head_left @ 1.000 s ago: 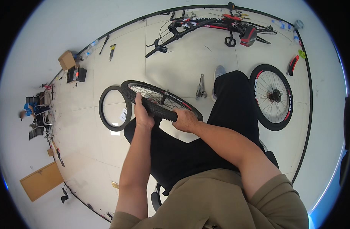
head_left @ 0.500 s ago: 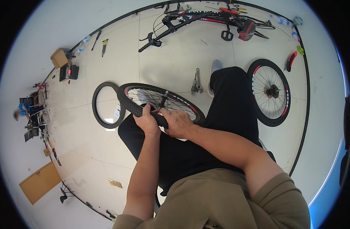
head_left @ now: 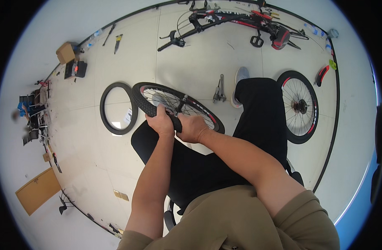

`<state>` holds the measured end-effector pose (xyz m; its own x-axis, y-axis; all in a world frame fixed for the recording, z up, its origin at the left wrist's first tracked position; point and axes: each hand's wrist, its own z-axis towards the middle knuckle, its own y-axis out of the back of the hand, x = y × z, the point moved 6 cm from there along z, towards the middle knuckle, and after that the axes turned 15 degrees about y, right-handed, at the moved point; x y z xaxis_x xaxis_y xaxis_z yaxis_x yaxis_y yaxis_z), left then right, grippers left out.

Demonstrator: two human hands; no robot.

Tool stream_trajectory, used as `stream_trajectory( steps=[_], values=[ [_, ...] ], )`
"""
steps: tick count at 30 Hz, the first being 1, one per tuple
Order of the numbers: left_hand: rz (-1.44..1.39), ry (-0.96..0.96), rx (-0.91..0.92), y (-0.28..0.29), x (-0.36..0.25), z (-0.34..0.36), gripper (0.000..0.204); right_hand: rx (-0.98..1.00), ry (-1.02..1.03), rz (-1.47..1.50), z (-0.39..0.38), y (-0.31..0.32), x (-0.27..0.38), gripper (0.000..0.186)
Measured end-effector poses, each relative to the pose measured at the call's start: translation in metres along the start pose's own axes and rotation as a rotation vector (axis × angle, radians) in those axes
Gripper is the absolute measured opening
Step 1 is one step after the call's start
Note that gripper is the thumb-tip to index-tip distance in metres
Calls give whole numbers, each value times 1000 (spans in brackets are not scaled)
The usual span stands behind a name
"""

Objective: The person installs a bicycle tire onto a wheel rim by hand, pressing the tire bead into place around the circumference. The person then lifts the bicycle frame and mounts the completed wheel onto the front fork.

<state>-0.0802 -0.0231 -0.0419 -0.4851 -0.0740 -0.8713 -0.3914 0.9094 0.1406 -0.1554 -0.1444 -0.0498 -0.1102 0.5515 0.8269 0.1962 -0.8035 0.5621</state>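
A bicycle wheel (head_left: 141, 100) with a black knobby tire leans in front of my knees, its hub and spokes facing up at a slant. My left hand (head_left: 161, 121) is wrapped round the near part of the tire, the thumb lying along it. Close beside it, my right hand (head_left: 192, 128) has its fingers curled in at the tire and rim. The short stretch of tire between both hands shows; the right fingertips are hidden, and I cannot tell whether they hold a tool.
A loose tire (head_left: 103, 103) lies left of the wheel. Wrenches (head_left: 221, 88) rest on the floor ahead, near my shoe (head_left: 242, 74). Another wheel (head_left: 280, 81) lies right of my leg. A bicycle frame (head_left: 201, 28) lies at the far side; a yellow-handled tool (head_left: 117, 43) is far left.
My right hand has gone from fingers laid over the tire to a tighter, curled grip. The left hand keeps its hold. The whole view has shifted slightly.
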Motion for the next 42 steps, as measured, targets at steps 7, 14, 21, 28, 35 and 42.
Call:
stream_trajectory(
  steps=[7,14,21,28,35,42],
  values=[
    [50,220,174,-6,-27,31,36,-312,172,-76,-15,24,15,60],
    [-17,121,232,-4,-31,19,60,-65,-140,153,-38,-4,-32,49],
    [16,256,249,5,45,-33,37,87,-141,170,-31,-4,-22,56],
    [-190,424,234,10,27,-54,27,146,-195,65,-38,18,15,53],
    [-130,327,169,4,38,-47,22,-134,-19,-29,-42,8,4,54],
    [-104,198,64,-2,36,-21,19,-101,-59,-54,-21,8,-3,51]
  ],
)
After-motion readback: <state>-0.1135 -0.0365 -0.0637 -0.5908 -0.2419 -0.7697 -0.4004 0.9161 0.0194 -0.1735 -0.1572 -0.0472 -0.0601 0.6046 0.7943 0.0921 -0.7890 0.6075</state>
